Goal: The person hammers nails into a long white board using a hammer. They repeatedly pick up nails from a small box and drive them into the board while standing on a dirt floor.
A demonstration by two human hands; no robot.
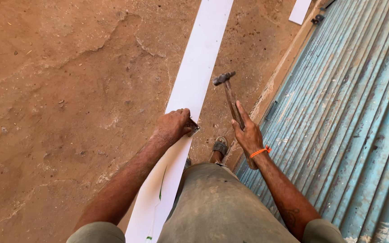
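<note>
A long white strip lies on the bare earth, running away from me. My left hand presses on the strip and pinches a small dark metal piece at its right edge. My right hand, with an orange band at the wrist, grips the wooden handle of a hammer. The hammer's steel head is raised over the ground just right of the strip, above and to the right of the metal piece.
A blue corrugated metal shutter fills the right side, edged by a concrete sill. Another white piece lies at the top right. My sandalled foot stands beside the strip. Brown packed dirt spreads to the left.
</note>
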